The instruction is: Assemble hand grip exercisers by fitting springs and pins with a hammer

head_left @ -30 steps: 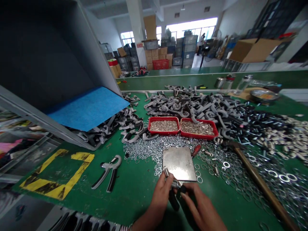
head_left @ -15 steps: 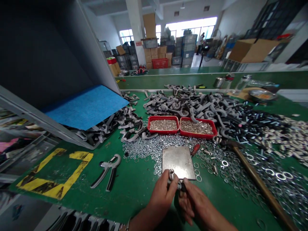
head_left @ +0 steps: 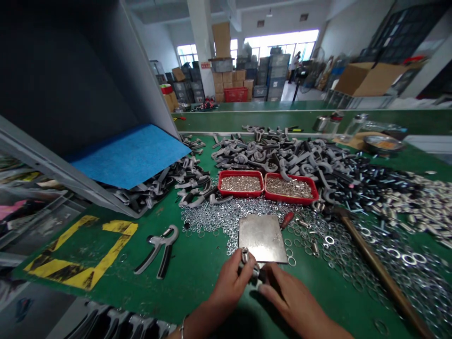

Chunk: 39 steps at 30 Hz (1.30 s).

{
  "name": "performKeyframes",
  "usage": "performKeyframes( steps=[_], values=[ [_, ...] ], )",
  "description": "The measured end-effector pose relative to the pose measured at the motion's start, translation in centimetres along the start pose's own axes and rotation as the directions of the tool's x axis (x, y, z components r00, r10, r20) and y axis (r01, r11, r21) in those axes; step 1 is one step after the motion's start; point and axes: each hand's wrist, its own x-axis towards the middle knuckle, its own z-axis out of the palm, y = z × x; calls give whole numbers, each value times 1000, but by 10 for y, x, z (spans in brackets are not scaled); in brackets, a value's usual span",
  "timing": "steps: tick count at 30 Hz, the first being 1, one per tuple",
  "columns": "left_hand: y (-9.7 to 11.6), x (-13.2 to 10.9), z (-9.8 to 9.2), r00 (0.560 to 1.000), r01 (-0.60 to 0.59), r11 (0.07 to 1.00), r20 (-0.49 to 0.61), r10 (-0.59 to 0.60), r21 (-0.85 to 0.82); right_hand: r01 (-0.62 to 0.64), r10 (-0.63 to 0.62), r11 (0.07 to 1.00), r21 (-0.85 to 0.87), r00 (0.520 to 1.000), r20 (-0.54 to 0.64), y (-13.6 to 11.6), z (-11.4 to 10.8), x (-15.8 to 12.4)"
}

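Note:
My left hand [head_left: 229, 285] and my right hand [head_left: 287, 296] meet over the green table [head_left: 197, 278] near its front edge. Together they grip a hand gripper part [head_left: 252, 270] with a small metal spring coil [head_left: 244, 255] sticking up from the left fingers. Most of the part is hidden between the fingers. Just beyond the hands lies a square metal plate [head_left: 262, 238]. A finished grey and black hand gripper [head_left: 158, 249] rests on the table to the left.
Two red trays [head_left: 266, 184] of small metal pieces sit behind the plate, amid scattered washers [head_left: 219, 219]. Grey handle parts [head_left: 282, 153] are heaped further back. A wooden-handled hammer [head_left: 374, 266] lies at right. A grey bin with a blue sheet [head_left: 129, 155] stands at left.
The hands have stayed together at the plate's front edge, turning the part slightly; the spring has shifted a little left and back. The view has barely moved.

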Motion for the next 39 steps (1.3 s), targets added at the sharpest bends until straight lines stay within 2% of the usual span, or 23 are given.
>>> performKeyframes(
  steps=[2,3,5,7,9,12,13,14,15,17,18,19,20,22,24,26,28,29,30,31,33,35,39],
  values=[
    [-3,0,0,998,43,998,-47,-45,-51,92,-117,973,-212,988,-104,-1,1,0],
    [-2,0,0,997,39,998,-57,-42,-53,108,-133,971,-212,985,-107,-2,2,1],
    [1,-1,-2,999,-13,1000,-52,12,-12,56,-56,998,-1,998,-35,-4,8,1],
    [5,-2,-3,997,-81,996,-11,82,42,-115,77,952,284,987,142,-6,12,2],
    [8,-2,-3,993,-115,990,36,113,79,-189,113,914,360,968,222,-6,12,2],
    [9,-2,0,998,-70,995,16,69,73,5,-2,993,122,1000,-22,-8,7,0],
    [8,-2,2,999,-54,997,-2,54,50,35,-30,996,79,998,-59,-10,5,-1],
    [7,-2,3,999,-50,998,-12,50,25,16,-13,993,115,1000,-24,-11,5,-2],
    [7,-3,5,998,-59,998,-14,59,7,-57,41,975,215,996,80,-13,5,-3],
    [6,-3,7,995,-98,995,11,98,13,-295,144,865,407,921,361,-15,6,-4],
    [6,-3,7,994,-109,993,22,109,36,-371,165,819,437,882,441,-14,7,-4],
    [5,-3,8,994,-106,992,29,105,62,-374,171,821,430,881,441,-12,7,-3],
    [5,-3,8,996,-90,993,25,88,83,-302,159,870,389,920,358,-10,7,-2],
    [4,-2,10,999,-39,995,-3,39,90,-43,33,980,194,998,56,-3,6,1],
    [4,-1,12,999,-1,999,-36,3,53,89,-84,995,49,991,-106,2,8,3],
    [3,0,14,999,1,999,-53,1,35,13,-15,985,172,1000,8,3,13,4],
    [3,1,15,999,-34,997,-39,37,73,-165,70,925,343,959,274,2,19,2],
    [3,1,15,998,-55,993,-21,58,102,-207,72,909,363,933,352,2,20,2],
    [2,1,15,998,-69,990,-3,70,121,-184,57,925,333,932,358,1,20,1],
    [2,2,16,998,-70,990,5,70,120,-112,32,960,255,953,300,2,19,1],
    [0,3,17,1000,-29,997,-8,30,70,27,-27,1000,7,996,80,5,15,1],
    [0,5,18,999,12,1000,-37,-12,15,45,-58,986,-158,995,-83,10,10,1],
    [0,6,20,999,-8,1000,-44,8,-12,60,-68,995,-85,993,-95,12,7,3]
  ],
)
